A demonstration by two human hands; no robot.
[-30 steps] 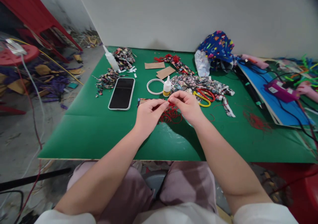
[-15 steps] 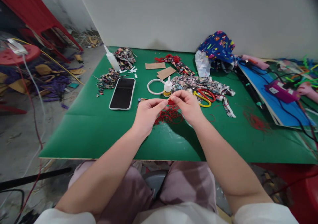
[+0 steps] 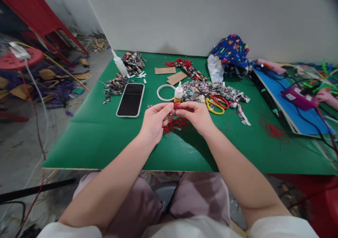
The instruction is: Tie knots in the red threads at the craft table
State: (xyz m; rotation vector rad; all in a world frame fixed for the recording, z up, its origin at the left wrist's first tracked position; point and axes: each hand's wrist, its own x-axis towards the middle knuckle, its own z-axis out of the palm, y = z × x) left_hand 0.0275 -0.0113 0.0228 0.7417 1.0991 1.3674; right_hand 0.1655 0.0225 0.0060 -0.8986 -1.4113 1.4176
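My left hand (image 3: 155, 122) and my right hand (image 3: 196, 115) meet over the middle of the green table, both with fingers pinched on a small red piece (image 3: 176, 105). It looks like red thread, but its shape is too small to tell. Loose red threads (image 3: 178, 124) lie in a tangle just below my fingers. Right behind the hands stands a small glue bottle (image 3: 179, 92) with a white cap, beside a white ring of tape (image 3: 166, 92). Scissors (image 3: 216, 104) with red and yellow handles rest on floral fabric strips (image 3: 211, 89) to the right.
A phone (image 3: 130, 100) lies left of my hands on the green table (image 3: 97, 143). Behind are cardboard pieces (image 3: 176, 78), a white squeeze bottle (image 3: 120, 64) and floral scraps (image 3: 133, 62). A blue patterned cloth (image 3: 229, 51), a blue folder (image 3: 295, 107) and cables are at the right.
My fingers have shifted slightly left and the right hand's fingers now point more sideways. More of the red piece shows between the fingertips.
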